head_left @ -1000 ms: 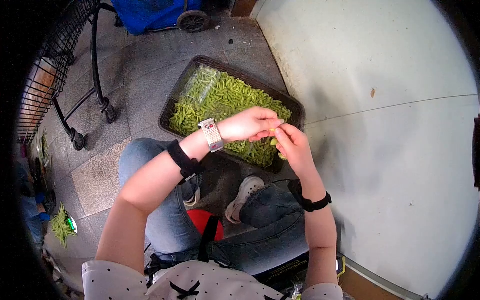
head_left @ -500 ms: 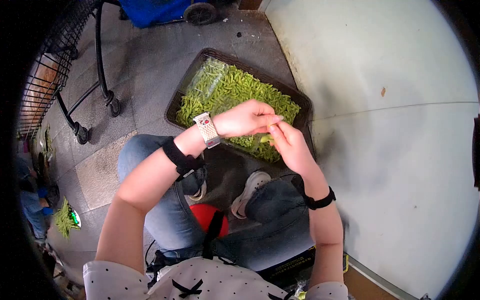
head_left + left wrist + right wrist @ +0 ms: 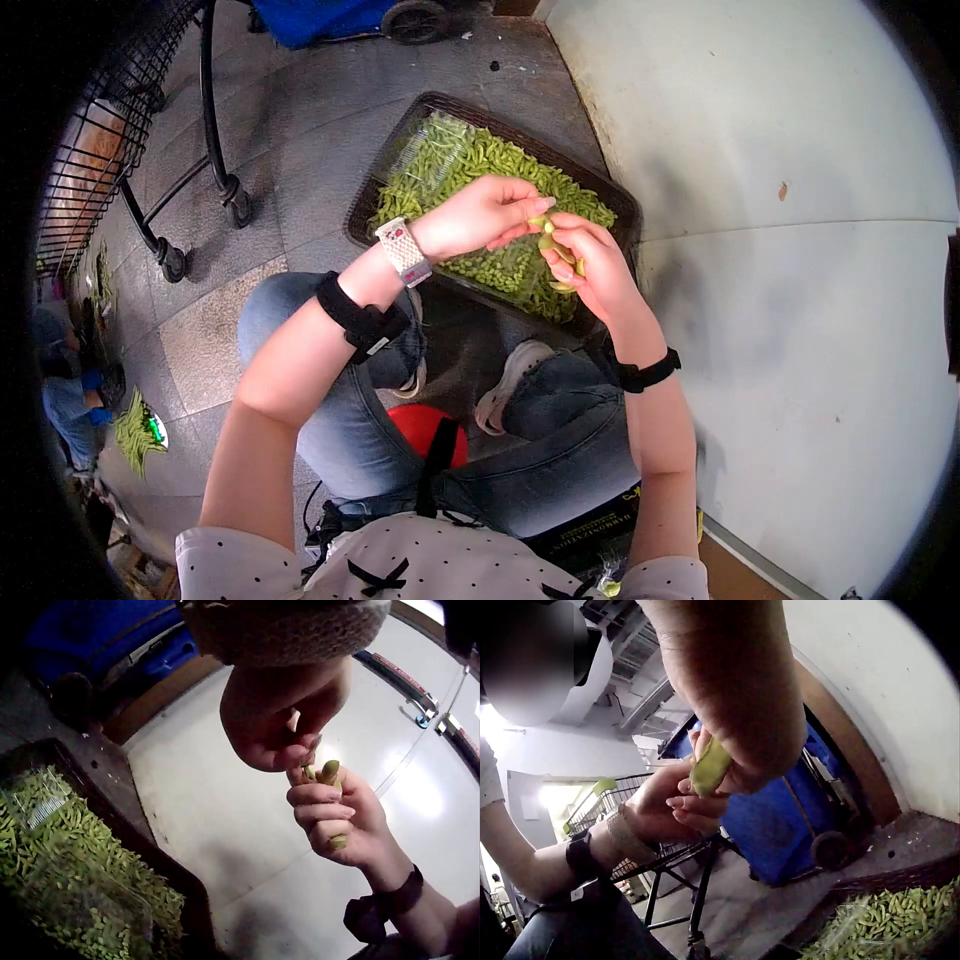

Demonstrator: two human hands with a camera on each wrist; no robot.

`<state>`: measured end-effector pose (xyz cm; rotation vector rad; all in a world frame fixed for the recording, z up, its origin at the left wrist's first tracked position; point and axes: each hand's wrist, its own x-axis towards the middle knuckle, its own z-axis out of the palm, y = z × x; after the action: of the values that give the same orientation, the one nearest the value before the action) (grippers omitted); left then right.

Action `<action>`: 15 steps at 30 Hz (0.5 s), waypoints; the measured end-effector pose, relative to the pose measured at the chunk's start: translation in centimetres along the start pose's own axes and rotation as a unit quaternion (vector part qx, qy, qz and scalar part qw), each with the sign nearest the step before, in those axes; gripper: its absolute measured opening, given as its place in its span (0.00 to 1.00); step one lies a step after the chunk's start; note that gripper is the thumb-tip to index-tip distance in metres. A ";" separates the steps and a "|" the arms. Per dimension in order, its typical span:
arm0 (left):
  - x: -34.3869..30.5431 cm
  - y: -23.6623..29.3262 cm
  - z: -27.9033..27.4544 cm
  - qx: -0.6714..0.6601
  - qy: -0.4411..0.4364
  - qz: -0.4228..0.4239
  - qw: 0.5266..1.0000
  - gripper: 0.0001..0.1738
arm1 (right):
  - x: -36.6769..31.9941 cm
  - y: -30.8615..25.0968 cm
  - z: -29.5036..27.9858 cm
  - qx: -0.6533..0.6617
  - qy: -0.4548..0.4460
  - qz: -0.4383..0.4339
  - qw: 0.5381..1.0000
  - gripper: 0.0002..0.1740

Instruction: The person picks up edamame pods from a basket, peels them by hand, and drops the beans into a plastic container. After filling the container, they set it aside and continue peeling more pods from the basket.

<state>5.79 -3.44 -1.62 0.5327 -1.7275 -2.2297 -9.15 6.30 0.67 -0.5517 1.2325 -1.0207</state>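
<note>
Both hands meet over the near right part of a dark tray (image 3: 365, 215) full of green soybean pods (image 3: 500, 165). My left hand (image 3: 475, 222) pinches the tip of a pod (image 3: 537, 221) between thumb and forefinger. My right hand (image 3: 600, 268) grips several pods, their ends poking out between curled fingers; one pod (image 3: 711, 769) shows large in the right wrist view. In the left wrist view a pod (image 3: 330, 772) stands up from the right fingers, right beside the left fingertips. Shelled beans (image 3: 490, 268) lie in clear plastic at the tray's near side.
A clear plastic box (image 3: 432, 145) lies on the pods at the tray's far left. A black wire cart (image 3: 110, 150) stands at left, a blue wheeled bin (image 3: 320, 20) behind. A pale wall (image 3: 780, 300) rises at right. More pods (image 3: 135, 432) lie on the floor at left.
The hands have drawn slightly apart, and more of the pods in the right hand shows between them. The tray has shifted up and right in the head view.
</note>
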 end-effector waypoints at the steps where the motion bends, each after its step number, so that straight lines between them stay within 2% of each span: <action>1: 0.0 -0.1 -0.2 0.009 0.006 -0.001 1.000 0.17 | 0.2 -0.2 0.0 0.003 -0.006 0.011 1.000 0.10; 2: 0.0 -0.2 -0.1 0.020 0.014 0.000 1.000 0.17 | 0.3 -0.2 0.0 0.006 -0.012 0.022 1.000 0.10; 5: 0.2 -0.3 -0.1 0.043 0.041 -0.001 0.998 0.17 | 1.0 0.6 -0.2 -0.019 -0.031 -0.027 0.999 0.09; 8: 0.3 -0.2 -0.2 0.040 0.060 -0.009 0.997 0.17 | 1.1 0.2 -0.1 -0.003 -0.045 -0.016 0.999 0.08; 13: 0.6 -0.4 0.0 0.064 0.113 -0.020 0.991 0.18 | 1.2 -0.2 -0.5 -0.040 -0.029 -0.010 0.999 0.07; 15: 0.7 -0.7 0.0 0.126 0.126 -0.033 0.983 0.18 | 1.1 0.0 -0.6 -0.090 -0.008 -0.029 0.995 0.07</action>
<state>5.22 -3.58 -2.41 0.8989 -1.8875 -1.8939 -9.70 5.48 -0.07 -0.7385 1.3083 -0.9558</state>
